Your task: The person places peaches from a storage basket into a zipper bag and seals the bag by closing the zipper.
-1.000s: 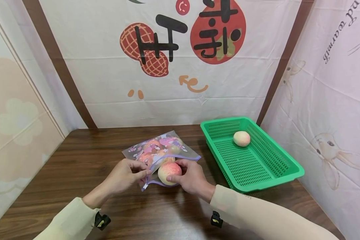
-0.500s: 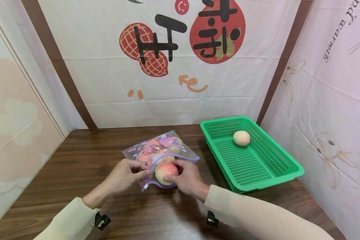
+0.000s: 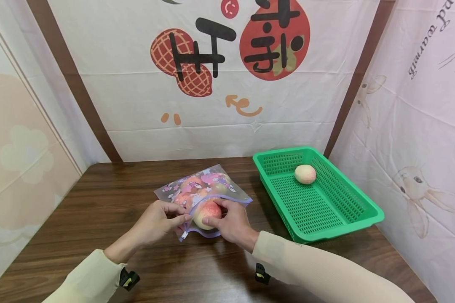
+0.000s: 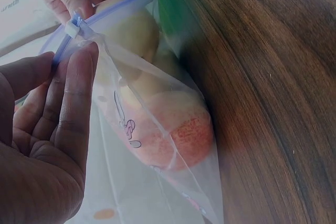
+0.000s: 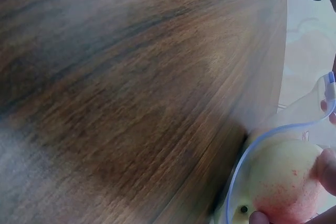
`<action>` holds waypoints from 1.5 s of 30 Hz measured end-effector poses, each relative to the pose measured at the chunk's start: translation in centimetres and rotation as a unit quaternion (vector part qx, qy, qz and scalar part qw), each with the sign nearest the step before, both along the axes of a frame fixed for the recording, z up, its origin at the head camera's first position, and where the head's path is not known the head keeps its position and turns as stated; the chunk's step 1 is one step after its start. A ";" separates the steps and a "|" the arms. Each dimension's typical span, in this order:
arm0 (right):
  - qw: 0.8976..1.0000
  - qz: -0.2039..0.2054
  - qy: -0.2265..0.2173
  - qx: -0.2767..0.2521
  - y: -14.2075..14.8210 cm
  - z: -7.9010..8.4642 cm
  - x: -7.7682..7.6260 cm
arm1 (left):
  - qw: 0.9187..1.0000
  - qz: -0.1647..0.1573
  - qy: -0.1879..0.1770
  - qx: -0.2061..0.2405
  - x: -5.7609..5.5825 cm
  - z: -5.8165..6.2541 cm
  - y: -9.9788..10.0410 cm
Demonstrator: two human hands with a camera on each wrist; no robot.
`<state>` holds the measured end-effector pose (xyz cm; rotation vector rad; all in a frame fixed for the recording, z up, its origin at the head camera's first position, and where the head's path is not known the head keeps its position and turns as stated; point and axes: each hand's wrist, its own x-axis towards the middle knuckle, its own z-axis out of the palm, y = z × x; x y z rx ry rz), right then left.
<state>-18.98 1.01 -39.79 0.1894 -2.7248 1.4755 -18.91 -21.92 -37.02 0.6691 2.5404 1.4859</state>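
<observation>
A clear zip bag (image 3: 233,191) with purple edging and pink prints lies on the table, bulging with several fruits, one of them a red-blushed one (image 4: 181,135). My left hand (image 3: 157,223) pinches the edge of its mouth between thumb and fingers, close to the white slider (image 4: 73,27). In my right hand (image 3: 233,221) is a peach (image 3: 208,210), gripped by thumb and fingers inside the open mouth. The right wrist view shows this peach (image 5: 286,182) behind the purple rim, with fingertips on it. Prints and film partly hide the other fruits.
A green mesh basket (image 3: 341,232) stands on the right of the wooden table (image 3: 110,198), holding one pale pink peach (image 3: 305,174) near its back. Printed cloth walls (image 3: 144,139) rise behind the table and on both sides.
My right hand has moved left with the peach, taking it deeper into the bag's mouth. My left hand stays where it was on the bag's edge.
</observation>
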 end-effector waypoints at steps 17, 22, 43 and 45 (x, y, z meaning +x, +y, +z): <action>0.999 -0.002 0.040 -0.026 -1.3 -0.6 -0.4 | 1.000 -0.001 0.011 -0.012 0.0 0.0 0.0; 0.998 -0.016 0.058 -0.014 -1.6 -0.8 -0.6 | 1.000 0.000 0.014 -0.019 0.0 0.0 0.1; 0.992 -0.072 0.100 0.007 -3.0 -1.7 -1.9 | 1.000 0.001 0.013 -0.019 -0.3 0.1 0.7; 0.992 -0.070 0.101 0.010 -2.8 -1.7 -1.9 | 1.000 -0.001 0.010 -0.016 -0.4 0.0 0.7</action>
